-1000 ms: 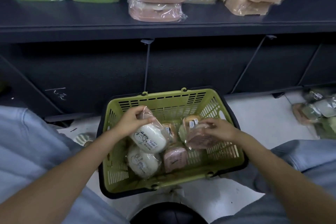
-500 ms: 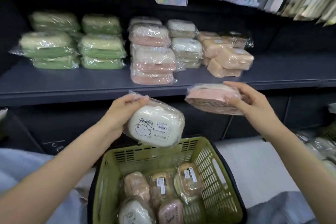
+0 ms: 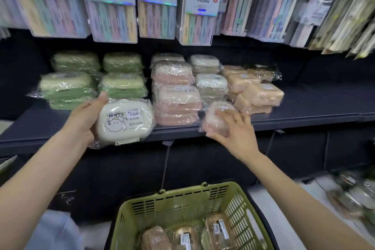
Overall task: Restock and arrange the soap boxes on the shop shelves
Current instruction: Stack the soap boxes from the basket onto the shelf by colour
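Hands (image 3: 85,119) (image 3: 236,130) hold wrapped soap boxes (image 3: 124,121) before dark shelf (image 3: 314,107).

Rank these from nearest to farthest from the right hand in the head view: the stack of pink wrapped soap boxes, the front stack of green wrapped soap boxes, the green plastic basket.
From the right hand, which holds a pink wrapped soap box:
1. Stack of pink wrapped soap boxes, just to its left on the shelf.
2. Green plastic basket, below on the floor.
3. Front stack of green wrapped soap boxes, far left on the shelf.
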